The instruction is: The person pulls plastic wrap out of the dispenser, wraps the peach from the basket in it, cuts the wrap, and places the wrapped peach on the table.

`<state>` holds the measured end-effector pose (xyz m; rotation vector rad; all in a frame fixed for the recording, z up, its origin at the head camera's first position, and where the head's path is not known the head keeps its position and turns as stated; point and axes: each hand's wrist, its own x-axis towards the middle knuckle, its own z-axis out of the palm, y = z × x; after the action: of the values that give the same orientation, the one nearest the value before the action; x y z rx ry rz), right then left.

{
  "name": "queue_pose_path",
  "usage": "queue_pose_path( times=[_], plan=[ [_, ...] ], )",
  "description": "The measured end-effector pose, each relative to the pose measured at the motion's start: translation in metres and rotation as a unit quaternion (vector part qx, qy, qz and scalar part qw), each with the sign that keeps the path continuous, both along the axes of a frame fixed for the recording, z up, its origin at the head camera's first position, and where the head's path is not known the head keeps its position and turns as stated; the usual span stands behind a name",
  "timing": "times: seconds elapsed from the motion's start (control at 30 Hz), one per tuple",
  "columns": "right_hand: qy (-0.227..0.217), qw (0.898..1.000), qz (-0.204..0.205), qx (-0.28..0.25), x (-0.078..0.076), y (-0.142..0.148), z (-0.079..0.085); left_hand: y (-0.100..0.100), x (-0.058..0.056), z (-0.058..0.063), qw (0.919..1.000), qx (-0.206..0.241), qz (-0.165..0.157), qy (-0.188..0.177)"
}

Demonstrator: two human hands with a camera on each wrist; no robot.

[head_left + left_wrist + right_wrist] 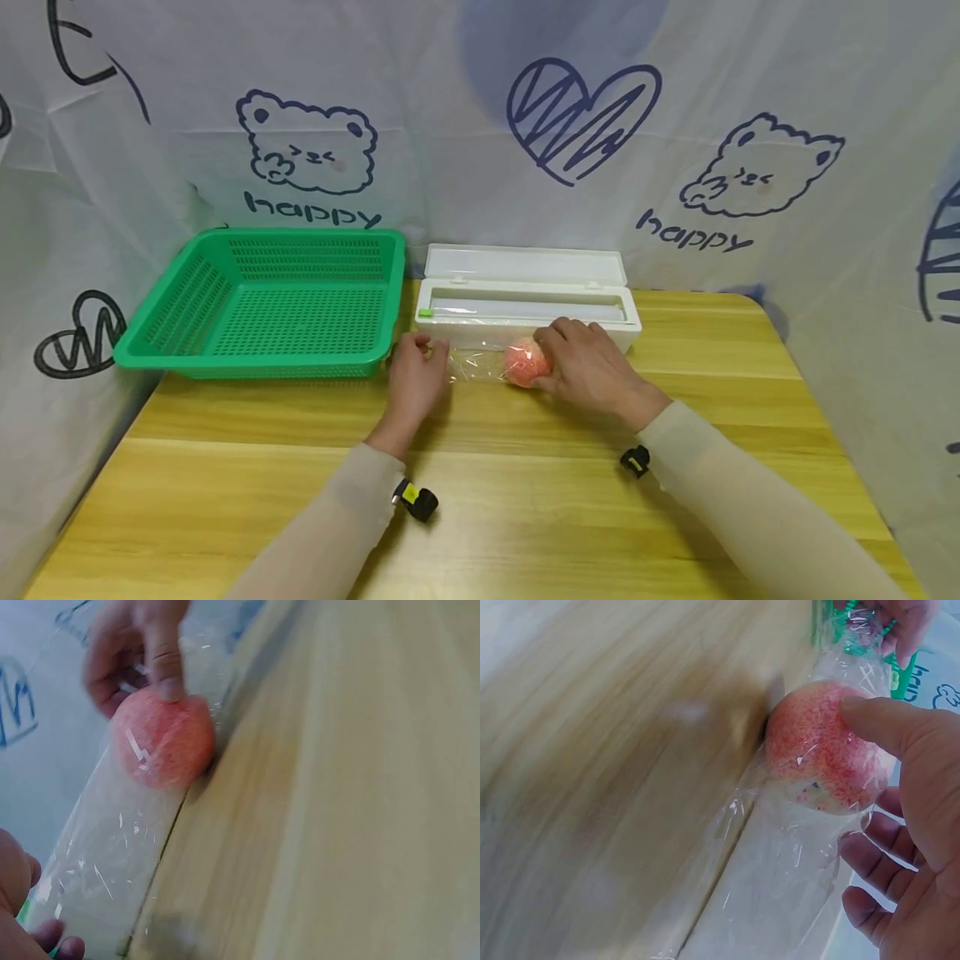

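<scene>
A pink-red speckled peach (821,742) lies in clear plastic wrap (101,862) in front of the white cling-film dispenser (528,312). My right hand (588,367) grips the peach from the right, thumb pressed on its near side through the film. To the left, between the green basket and the peach, my left hand (416,375) pinches the end of the film. A stretch of crinkled film spans from those fingertips to the fruit. The dispenser's lid (525,264) stands raised at the back, with the white roll showing inside.
A green perforated plastic basket (390,333) sits at the back left, close beside my left hand. The wooden table (517,517) backs onto a white cloth (450,150) with bear and heart drawings. Black wrist cameras (422,503) are strapped to both sleeves.
</scene>
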<state>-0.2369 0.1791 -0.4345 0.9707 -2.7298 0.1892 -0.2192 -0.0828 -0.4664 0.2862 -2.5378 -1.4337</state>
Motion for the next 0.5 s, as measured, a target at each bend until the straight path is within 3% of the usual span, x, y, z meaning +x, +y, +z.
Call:
queue_pose_path(
  times=[0.17,0.33,0.5],
  plan=[
    [-0.002,1.0,0.0,0.001,0.0,0.002,-0.002,-0.004,-0.01,-0.001,0.9977,0.053,-0.001,-0.042],
    [-0.007,1.0,0.001,-0.007,0.0,0.002,-0.002,-0.004,-0.017,-0.005,0.9946,0.092,0.02,-0.044],
    [-0.009,1.0,-0.001,-0.012,-0.001,0.001,-0.003,-0.003,-0.02,-0.008,0.9956,0.083,0.028,-0.035]
  ],
)
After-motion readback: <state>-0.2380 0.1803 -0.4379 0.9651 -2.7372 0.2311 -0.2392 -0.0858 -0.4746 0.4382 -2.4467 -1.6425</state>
